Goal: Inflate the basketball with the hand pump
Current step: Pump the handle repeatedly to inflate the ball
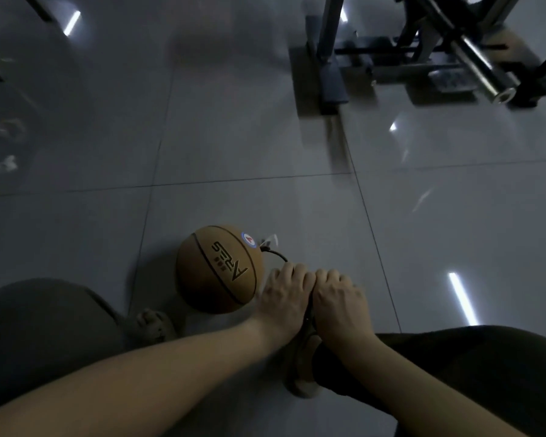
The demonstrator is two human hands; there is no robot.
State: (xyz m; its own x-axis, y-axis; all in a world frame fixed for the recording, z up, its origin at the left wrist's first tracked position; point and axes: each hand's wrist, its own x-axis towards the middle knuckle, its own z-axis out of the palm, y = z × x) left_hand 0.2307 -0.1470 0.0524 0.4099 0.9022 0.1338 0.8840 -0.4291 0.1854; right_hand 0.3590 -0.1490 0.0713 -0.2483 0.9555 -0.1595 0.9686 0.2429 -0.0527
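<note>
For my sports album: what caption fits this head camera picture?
Left hand and right hand grip the mostly hidden hand pump, its thin black hose running to a round orange-brown basketball.

Both bare forearms reach forward and meet low in front of the person. The left hand (282, 296) and right hand (339, 299) sit side by side, touching, backs up, knuckles forward. Their fingers curl down round the pump (310, 310), which they almost wholly hide. Both wrists are fairly straight.
</note>
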